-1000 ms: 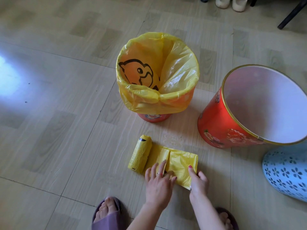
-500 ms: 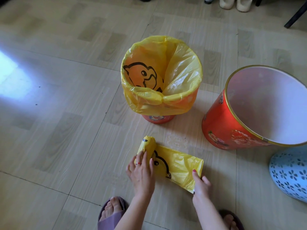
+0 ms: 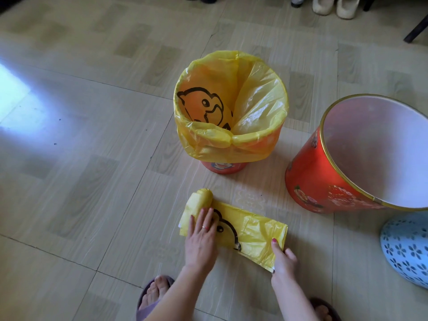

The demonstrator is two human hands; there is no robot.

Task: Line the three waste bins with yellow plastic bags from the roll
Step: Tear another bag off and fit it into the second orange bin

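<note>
On the tiled floor, just in front of two slippered feet: roll of yellow bags, partly unrolled, one bag drawn out flat toward the right.

Left hand: flat, fingers straight and together, pressing down where roll meets bag. Probably placed so as an anchor, to keep the roll from sliding or spinning out more film while the other end takes the pull.

Right hand: thumb and fingers pinched on the bag's free right edge, near its lower corner. Likely held there to tug the bag off at its perforation, though no tear line visible from here.

Drawn-out bag: thin, glossy, crinkled, slightly see-through, printed with a black-outlined duck half hidden under the left hand. Folded narrow, several layers deep. Likely to cling and need shaking open.

Beyond the roll: small red bin, already lined, yellow liner folded down over the rim and gathered in a bunched fold at the near side, same duck print inside. Right of it and well apart: large red bin with gold rim, bare white interior, no bag yet. Bottom right, partly cut off: pale blue bin with flower-shaped cut-outs, interior not visible. One of three done, judging by that.

Top edge: shoes, dark furniture leg.
</note>
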